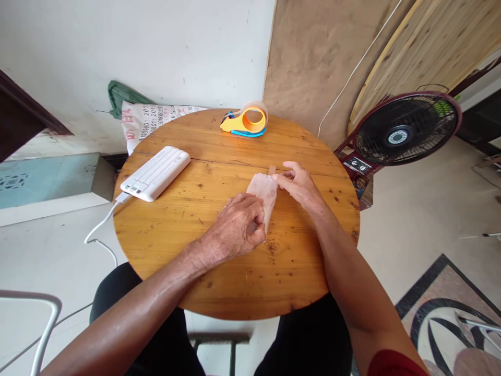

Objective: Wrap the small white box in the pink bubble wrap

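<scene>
A small pale pink packet (264, 190) lies on the round wooden table (195, 209) near its middle. My left hand (237, 230) rests on the packet's near end, fingers curled and pinching it. My right hand (299, 183) pinches the packet's far right corner, where a short strip of tape (272, 169) sticks up. Both forearms reach in from the near edge of the table.
A white power bank (155, 173) with a white cable (99, 230) lies at the table's left. An orange and blue tape dispenser (245, 122) sits at the far edge. A dark standing fan (405, 130) is at the right, a printed sack (148, 117) behind the table, a metal chair frame (47, 318) at the lower left.
</scene>
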{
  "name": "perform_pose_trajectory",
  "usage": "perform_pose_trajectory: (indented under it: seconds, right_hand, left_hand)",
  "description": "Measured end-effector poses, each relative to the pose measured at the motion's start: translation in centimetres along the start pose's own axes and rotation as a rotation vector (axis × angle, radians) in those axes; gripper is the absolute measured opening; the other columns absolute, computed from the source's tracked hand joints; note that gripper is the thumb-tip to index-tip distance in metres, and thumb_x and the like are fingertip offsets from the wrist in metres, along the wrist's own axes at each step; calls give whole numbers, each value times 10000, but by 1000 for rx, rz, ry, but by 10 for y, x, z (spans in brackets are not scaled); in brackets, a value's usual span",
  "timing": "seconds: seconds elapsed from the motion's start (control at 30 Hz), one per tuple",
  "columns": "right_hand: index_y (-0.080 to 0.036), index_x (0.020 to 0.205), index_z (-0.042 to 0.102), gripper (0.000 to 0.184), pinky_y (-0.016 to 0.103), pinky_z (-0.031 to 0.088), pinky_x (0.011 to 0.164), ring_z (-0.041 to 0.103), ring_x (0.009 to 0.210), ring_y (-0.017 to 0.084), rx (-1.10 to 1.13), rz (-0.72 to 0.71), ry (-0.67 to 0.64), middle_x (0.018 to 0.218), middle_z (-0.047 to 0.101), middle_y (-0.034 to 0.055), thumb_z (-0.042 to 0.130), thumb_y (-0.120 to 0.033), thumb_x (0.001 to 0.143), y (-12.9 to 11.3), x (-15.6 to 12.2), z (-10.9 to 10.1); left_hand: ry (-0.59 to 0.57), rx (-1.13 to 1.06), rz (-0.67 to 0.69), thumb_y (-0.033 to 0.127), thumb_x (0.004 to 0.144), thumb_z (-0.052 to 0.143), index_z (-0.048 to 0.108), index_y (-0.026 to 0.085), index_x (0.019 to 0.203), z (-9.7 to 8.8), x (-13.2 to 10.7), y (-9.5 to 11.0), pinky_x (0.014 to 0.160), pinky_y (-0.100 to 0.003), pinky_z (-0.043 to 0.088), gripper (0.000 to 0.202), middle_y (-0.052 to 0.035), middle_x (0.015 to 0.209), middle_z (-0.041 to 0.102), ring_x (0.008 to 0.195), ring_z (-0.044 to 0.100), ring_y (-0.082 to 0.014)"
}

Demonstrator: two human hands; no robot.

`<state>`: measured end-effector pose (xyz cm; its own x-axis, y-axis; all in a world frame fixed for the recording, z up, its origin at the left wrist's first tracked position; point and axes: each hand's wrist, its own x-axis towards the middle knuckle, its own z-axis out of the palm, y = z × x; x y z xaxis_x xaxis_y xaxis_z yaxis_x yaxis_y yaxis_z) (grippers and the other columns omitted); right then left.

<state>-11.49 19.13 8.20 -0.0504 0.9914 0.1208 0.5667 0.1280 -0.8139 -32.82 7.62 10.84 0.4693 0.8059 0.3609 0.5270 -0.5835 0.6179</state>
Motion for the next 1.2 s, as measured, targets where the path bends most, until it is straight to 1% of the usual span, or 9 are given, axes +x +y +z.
perform_pose_trajectory:
  seconds: [0.17,0.3,0.5,0.6,0.73,0.87,0.97,1.1,1.2]
  right_hand:
    - [-179,1224,583,614,379,511,701,642,726,217,-76,49,-24,810,699,35,745,-414,680,-7,-1,6]
    - [-172,1193,601,557,358,510,683,627,695,203,-71,31,-65,745,680,5,720,-352,679,-12,-1,13]
    - [-164,1122,629,496,310,492,647,598,670,172,147,25,-61,717,657,-22,687,-280,644,-16,-1,30]
    - [-166,1088,630,467,292,479,634,592,670,156,291,42,-67,760,664,-20,672,-293,641,-21,-3,33]
    - [-188,1111,607,500,272,466,617,554,625,132,370,6,-32,694,626,-57,678,-298,629,-26,-4,34]
    - [-205,1097,605,484,284,506,686,613,732,151,451,-7,-17,817,686,-27,685,-297,629,-27,-5,36]
    - [-205,1086,614,501,304,525,754,645,823,172,539,32,-31,916,712,0,719,-303,607,-26,-4,37]
    - [-208,1074,636,560,308,528,753,654,793,168,689,143,-78,873,715,-12,803,-298,547,-25,-4,33]
    - [-199,1009,668,520,306,527,756,659,783,163,789,210,-138,847,720,-10,838,-273,523,-26,-7,28]
  left_hand:
    - [-14,-8,-7,98,740,551,454,217,734,0,-1,0,946,-419,456,153,-54,917,680,1123,585,-270]
    - [-19,-25,-8,104,747,552,457,217,731,0,0,1,948,-423,461,148,-49,896,677,1124,587,-274]
    - [-3,-15,13,116,766,548,466,215,732,0,0,0,955,-415,465,132,-53,902,686,1097,601,-263]
    - [2,-12,34,123,785,539,476,213,740,-1,0,0,953,-395,470,119,-60,917,687,1094,601,-253]
    - [14,-2,23,136,799,538,487,213,749,-1,0,0,956,-384,471,105,-64,932,684,1078,605,-240]
    - [23,6,18,155,820,539,509,209,767,0,0,-1,942,-378,476,82,-67,939,683,1058,607,-236]
    - [35,7,19,155,824,536,516,204,773,2,0,-2,925,-377,484,73,-69,924,681,1038,612,-238]
    - [54,-1,40,149,824,519,514,200,767,4,0,-3,906,-381,493,76,-72,901,678,1007,623,-239]
    - [64,0,39,152,823,521,512,202,764,4,0,-4,892,-377,497,77,-63,884,673,976,626,-231]
